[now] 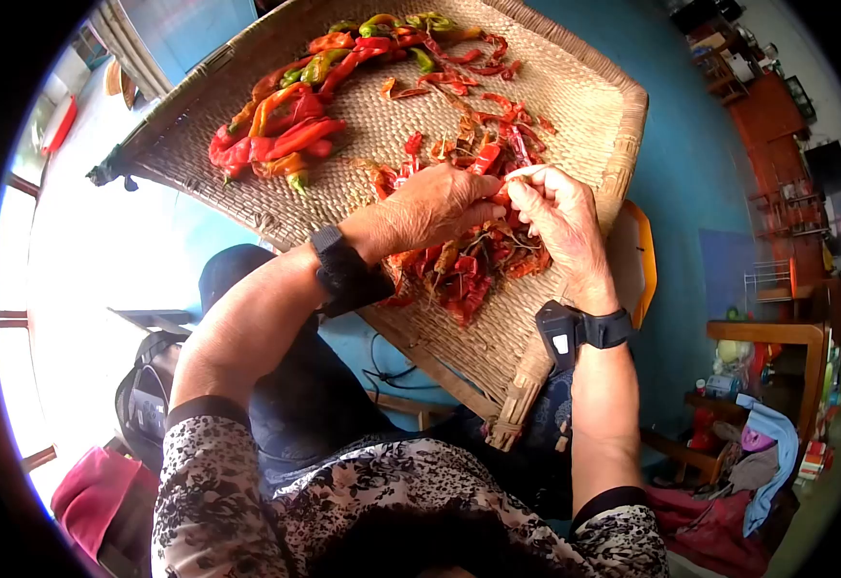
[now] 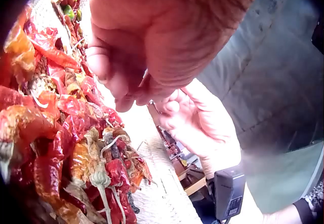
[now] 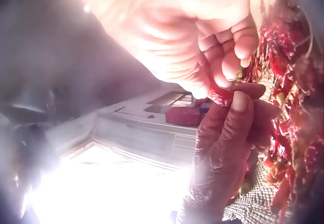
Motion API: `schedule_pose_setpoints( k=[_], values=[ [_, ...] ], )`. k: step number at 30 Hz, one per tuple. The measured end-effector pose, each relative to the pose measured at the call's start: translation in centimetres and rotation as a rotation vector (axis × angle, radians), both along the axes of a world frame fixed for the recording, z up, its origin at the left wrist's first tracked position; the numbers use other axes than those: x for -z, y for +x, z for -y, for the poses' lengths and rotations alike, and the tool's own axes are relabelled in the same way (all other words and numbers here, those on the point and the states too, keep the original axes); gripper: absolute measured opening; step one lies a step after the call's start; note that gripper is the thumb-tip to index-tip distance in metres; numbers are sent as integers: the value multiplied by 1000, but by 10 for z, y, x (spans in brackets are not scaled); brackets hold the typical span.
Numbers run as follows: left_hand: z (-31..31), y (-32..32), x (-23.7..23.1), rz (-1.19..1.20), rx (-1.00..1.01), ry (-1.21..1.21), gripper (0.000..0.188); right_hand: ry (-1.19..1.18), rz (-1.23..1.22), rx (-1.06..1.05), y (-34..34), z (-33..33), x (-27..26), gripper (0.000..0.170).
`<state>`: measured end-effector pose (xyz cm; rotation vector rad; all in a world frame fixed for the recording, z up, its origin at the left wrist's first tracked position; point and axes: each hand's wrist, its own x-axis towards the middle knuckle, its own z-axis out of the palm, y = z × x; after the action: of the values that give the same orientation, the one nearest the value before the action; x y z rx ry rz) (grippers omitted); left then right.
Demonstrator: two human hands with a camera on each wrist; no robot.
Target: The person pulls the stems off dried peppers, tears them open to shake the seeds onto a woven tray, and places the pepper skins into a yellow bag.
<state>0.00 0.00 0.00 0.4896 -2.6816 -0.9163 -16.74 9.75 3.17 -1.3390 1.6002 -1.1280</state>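
My left hand (image 1: 430,207) and right hand (image 1: 565,222) meet over a shallow woven basket (image 1: 589,111). Between them is a small wrinkled red chili pepper (image 3: 219,96), pinched by the fingertips of both hands and mostly covered by them. Under and around the hands lies a heap of dried red and orange chili peppers (image 1: 464,289), some with pale stems, as the left wrist view shows close up. Toward the basket's far left, plumper red, orange and green peppers (image 1: 295,135) lie in a curved band.
A bundled wooden pole end (image 1: 509,414) sticks out at the basket's near corner. Behind its right side shows a yellow-edged object (image 1: 647,265). To the right is a wooden chair (image 1: 767,332) with clothes on it; a dark bag (image 1: 146,390) is at the left.
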Motion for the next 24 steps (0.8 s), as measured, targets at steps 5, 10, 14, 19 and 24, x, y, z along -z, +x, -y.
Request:
schedule_pose_setpoints(
  k=[5,10,14,19,24],
  values=[
    [19,8,16,-107,-97,-321,9,-428,-234,236,-15,3,-9,20],
    [15,7,32,-3,-173,-473,6,-485,-593,595,-92,-20,0,17],
    [17,1,38,45,-183,-514,7,97,-1158,770,-129,-53,-12,27],
    [24,5,26,107,-146,-438,5,171,-1333,795,-136,-54,1,28],
    [19,8,15,211,-211,-427,7,-240,-725,124,-33,-17,2,25]
  ],
)
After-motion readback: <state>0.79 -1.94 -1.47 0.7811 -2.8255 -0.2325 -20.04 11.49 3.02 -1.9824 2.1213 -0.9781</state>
